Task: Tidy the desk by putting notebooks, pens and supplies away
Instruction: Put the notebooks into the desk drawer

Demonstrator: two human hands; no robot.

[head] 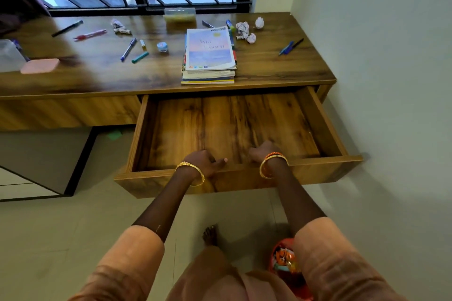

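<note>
Both arms reach forward toward twelve o'clock. The left hand (204, 160) and right hand (265, 151) are curled in fists, knuckles up, bangled wrists bent down.

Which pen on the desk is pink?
The pink pen lies near the left back of the desk, beside a black pen. The others are black, blue or teal.

Streaked brown wood-grain drawer (227, 127)
</note>
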